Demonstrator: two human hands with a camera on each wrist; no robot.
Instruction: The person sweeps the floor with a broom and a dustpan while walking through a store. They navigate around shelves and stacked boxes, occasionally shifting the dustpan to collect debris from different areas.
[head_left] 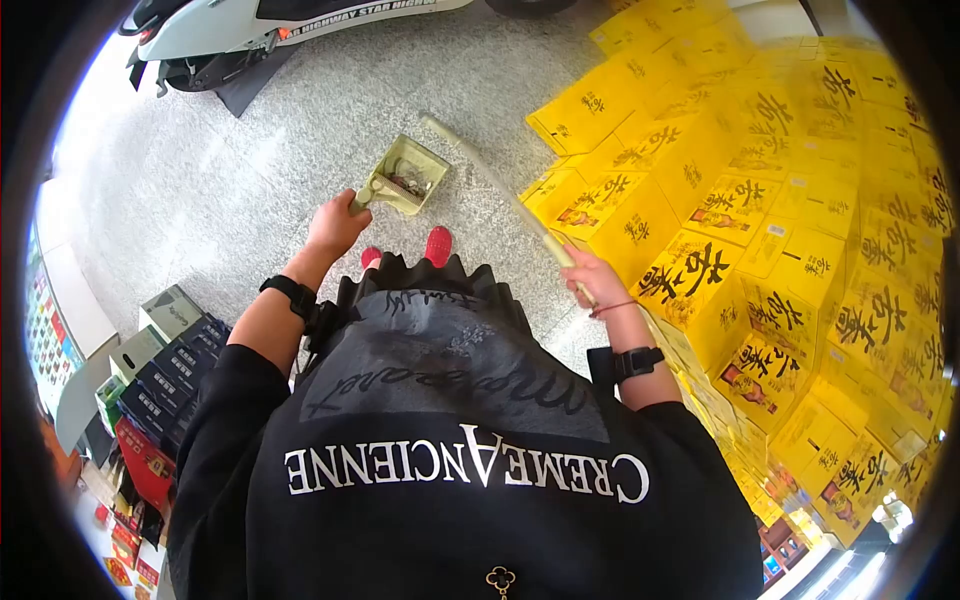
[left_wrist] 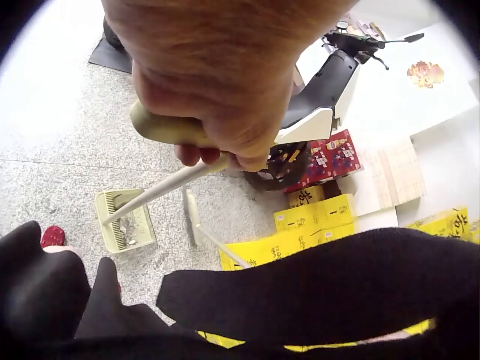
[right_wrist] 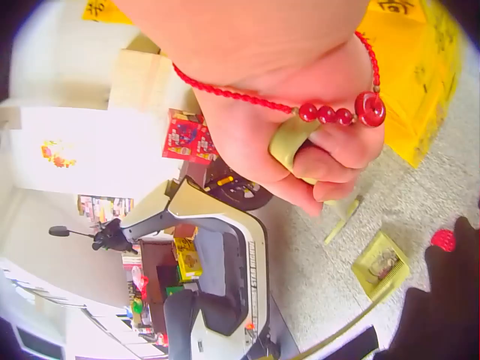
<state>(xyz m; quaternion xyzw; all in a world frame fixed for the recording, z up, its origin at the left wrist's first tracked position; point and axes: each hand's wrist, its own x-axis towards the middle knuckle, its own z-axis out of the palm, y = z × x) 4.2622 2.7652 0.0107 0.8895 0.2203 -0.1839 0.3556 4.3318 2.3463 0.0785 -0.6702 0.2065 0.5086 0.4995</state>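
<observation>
Pale yellow plastic is gripped by the left hand, the nearer one: the handle of the dustpan, which is held ahead-right of those fingers. Rightward, the broom, slanted forward-left, is gripped by the right hand.

A person wears a black top lettered "Creme Ancienne," black wrist straps, a red beaded bracelet and red shoes.

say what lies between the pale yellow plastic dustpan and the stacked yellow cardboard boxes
The head view shows a long pale broom there, with speckled grey floor around it.
</observation>
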